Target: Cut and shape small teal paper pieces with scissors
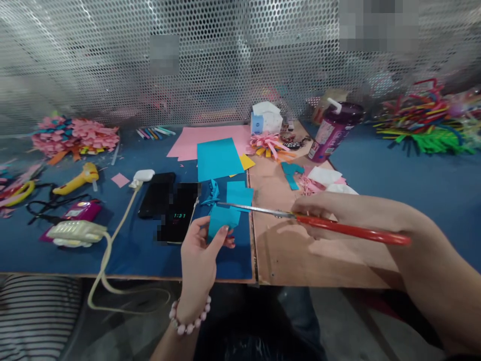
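While facing a perforated metal panel [210,80], works over a cluttered bench [376,183]. Has off to the left a heap of pink paper fringes [77,135], a yellow glue gun [77,180], a cream power strip [77,232] with its looping cord, and a dark phone [157,194]. Has a second phone [184,208], lit with 1:31, just beside the left grip [199,245], crowding that side. Sees ahead pink sheets [184,143] partly under a turquoise sheet [220,158], then a tissue pack [268,120], a purple cup [336,133] with a white straw, and, far right, multicoloured strips [421,135].

Pinches a turquoise paper piece [224,220] between left thumb and fingers, above the bench near its front edge, over loose turquoise scraps [237,189]. Closes the right grip [349,213] around red-handled scissors [338,228]. Cannot tell how far apart the blades stand, seen nearly edge-on.

Points the scissors leftward, long axis running across the view, nearly level, tips slightly higher than handles. Brings the tips to the paper's upper edge, beside narrow turquoise strips [212,193]. Tilts the paper slightly, short upper edge away from the body.
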### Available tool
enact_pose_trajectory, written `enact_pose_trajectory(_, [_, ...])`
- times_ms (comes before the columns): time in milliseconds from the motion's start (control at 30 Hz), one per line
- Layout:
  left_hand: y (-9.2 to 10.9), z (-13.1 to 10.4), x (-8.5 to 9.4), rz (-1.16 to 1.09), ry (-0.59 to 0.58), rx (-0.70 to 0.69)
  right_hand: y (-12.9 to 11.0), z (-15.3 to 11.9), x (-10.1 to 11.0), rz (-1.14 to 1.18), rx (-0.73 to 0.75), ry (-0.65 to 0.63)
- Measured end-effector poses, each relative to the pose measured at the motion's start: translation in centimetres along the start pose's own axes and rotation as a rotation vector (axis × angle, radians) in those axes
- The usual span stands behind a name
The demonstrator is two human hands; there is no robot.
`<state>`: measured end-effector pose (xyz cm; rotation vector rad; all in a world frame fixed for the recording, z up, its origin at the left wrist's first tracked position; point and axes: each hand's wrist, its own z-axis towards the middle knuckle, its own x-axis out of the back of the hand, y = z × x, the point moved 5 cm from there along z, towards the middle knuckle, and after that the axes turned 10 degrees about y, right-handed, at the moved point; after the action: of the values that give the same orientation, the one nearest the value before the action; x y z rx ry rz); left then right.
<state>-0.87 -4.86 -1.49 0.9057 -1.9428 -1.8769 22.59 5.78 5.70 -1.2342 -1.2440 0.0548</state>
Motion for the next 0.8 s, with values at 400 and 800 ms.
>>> enact_pose_trajectory(400, [-0.1, -0.1, 0.2, 0.015, 0.137, -0.106, -1.5, 0.3, -1.2, -0.266, -0.018, -0.168])
enact_pose_trajectory(800, [0.1, -0.3, -0.4, -0.067, 0.116, -0.096, -2.7, 0.7, -1.9, -0.229, 0.018, -0.181])
